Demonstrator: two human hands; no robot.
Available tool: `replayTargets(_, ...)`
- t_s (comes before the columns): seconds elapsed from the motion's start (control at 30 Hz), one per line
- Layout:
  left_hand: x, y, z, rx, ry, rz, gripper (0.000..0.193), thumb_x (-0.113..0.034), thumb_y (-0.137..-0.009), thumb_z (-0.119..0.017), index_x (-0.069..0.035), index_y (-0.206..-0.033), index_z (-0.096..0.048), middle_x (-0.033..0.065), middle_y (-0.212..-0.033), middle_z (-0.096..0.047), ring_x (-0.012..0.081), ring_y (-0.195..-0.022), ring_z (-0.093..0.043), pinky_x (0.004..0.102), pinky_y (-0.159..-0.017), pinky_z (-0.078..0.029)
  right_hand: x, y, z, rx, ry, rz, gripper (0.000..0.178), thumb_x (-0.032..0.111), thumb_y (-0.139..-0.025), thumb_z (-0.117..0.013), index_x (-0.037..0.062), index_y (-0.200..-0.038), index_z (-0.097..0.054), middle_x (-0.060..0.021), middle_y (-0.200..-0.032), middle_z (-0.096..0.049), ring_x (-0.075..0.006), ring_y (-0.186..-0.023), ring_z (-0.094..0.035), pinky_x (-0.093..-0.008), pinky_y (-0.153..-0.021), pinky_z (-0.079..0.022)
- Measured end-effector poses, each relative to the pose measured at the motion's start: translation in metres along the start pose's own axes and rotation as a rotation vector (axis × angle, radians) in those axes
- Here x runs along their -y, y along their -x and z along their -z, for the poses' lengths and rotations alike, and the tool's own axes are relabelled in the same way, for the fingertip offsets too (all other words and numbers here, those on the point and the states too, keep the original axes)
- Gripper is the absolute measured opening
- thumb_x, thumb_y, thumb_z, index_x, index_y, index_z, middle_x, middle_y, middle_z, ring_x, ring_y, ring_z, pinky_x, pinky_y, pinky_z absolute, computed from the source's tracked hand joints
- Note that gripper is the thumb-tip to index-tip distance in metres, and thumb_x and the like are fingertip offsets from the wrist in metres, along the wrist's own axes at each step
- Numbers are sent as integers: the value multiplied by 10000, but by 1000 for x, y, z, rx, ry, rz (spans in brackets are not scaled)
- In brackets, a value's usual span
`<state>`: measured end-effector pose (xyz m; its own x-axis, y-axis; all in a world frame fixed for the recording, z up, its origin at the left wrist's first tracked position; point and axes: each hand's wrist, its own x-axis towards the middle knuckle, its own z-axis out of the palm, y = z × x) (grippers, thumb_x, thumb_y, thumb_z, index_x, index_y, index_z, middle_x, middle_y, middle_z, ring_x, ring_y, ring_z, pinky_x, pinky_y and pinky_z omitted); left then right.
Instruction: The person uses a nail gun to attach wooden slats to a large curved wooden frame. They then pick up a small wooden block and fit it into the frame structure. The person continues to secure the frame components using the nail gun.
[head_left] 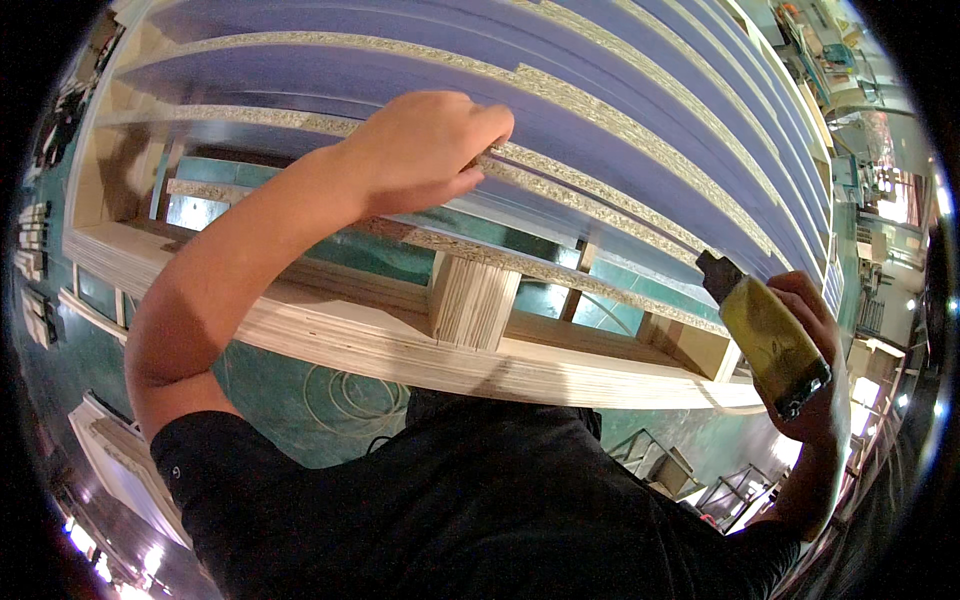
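Note:
My left hand (430, 145) is closed over the raw edge of a particle board panel (600, 205), its thumb and fingers pinching near the middle of the length. The fingertips' exact contact is partly hidden. At the right, my right hand (808, 325) wraps around a yellow squeeze bottle (770, 335) with a dark, stubby nozzle. That nozzle points up and left, close to the right end of the panel edge; whether it touches cannot be told. Both the nozzle and the bottle's dark lower end look smeared.
Several more panels with purple-blue faces (330, 75) stand in rows beyond my hands. They sit in a pale wooden frame, whose plywood rail (370, 345) and short block (475, 300) lie nearest me. A coiled hose (350, 400) rests on the green floor (265, 385).

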<state>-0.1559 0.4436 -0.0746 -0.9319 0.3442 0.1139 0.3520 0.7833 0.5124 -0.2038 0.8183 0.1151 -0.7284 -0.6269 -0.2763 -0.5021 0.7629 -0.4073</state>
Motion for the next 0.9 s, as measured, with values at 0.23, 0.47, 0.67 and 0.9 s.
replayTargets(0.23, 4, 3, -9, -92, 8, -93, 309, -119, -775, -741, -72, -1023, -563, 104, -903, -637, 322, -889, -626, 426, -773, -507, -11, 6, -2, 3, 130, 86, 455, 75, -650, -684, -31, -1088, -625, -159, -1053, -576, -300, -947, -598, -368, -852, -477)
replayTargets(0.47, 10, -1, -15, -128, -52, -153, 351, -146, -785, -734, -46, -1085, -581, 129, -1022, -621, 329, -992, -598, 436, -846, -507, 1, 5, -7, 31, 96, 67, 452, 103, -648, -694, -37, -1072, -624, -150, -1026, -566, -287, -893, -584, -355, -804, -477)
replayTargets(0.67, 3, -1, -5, 49, -131, -33, 458, -212, -797, -739, -45, -1199, -596, 151, -1138, -594, 338, -1083, -583, 424, -902, -519, -2, 3, -5, 67, 30, 105, 462, 83, -666, -685, -28, -1108, -606, -149, -1063, -565, -281, -956, -575, -345, -862, -464)
replayTargets(0.9, 1, -16, -15, 40, -57, -66, 288, -261, -823, -738, -59, -986, -614, 160, -953, -680, 379, -944, -672, 497, -791, -548, -8, -5, 5, 146, -209, -284, 727, 54, -728, -741, 48, -1386, -433, -118, -1322, -554, -215, -1219, -545, -337, -1067, -427)
